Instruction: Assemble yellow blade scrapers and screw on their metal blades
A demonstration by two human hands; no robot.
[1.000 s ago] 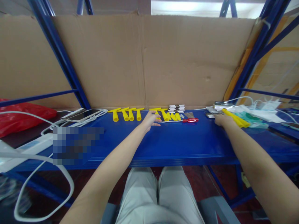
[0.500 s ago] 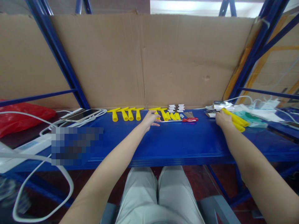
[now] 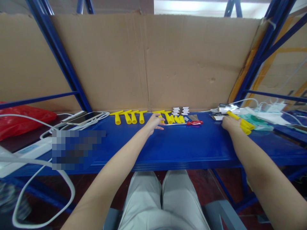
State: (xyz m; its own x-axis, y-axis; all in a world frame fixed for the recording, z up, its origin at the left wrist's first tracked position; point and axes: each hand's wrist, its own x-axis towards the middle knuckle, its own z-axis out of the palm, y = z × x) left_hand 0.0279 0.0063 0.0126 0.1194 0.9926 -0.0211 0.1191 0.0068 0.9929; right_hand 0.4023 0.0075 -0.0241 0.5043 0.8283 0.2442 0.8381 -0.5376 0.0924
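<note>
My left hand (image 3: 154, 122) hovers at or just above the blue shelf, its fingers apart and nothing seen in them. Behind and beside it lie yellow T-shaped plastic pieces with hollow round stems (image 3: 170, 119), one partly covered by the fingers. A screwdriver with a clear red handle (image 3: 194, 122) lies to the right of this hand, its shaft pointing toward it. On the right, my right hand (image 3: 230, 124) is at two yellow tube-like pieces (image 3: 246, 123), covering their left part. Its fingers are curled downward and largely hidden, so whether it grips a piece cannot be made out.
Small white-and-black packets (image 3: 180, 111) are stacked by the cardboard wall (image 3: 192, 64). Shiny silver packs (image 3: 226, 108) and a greenish plastic bag (image 3: 260, 123) lie right. A phone (image 3: 83, 118), white cables and a red bag (image 3: 24, 119) are left. Blue posts (image 3: 59, 60) flank the shelf.
My right hand has shifted very slightly down, and its fingers look more curled over the yellow pieces. My left hand has stayed where it was.
</note>
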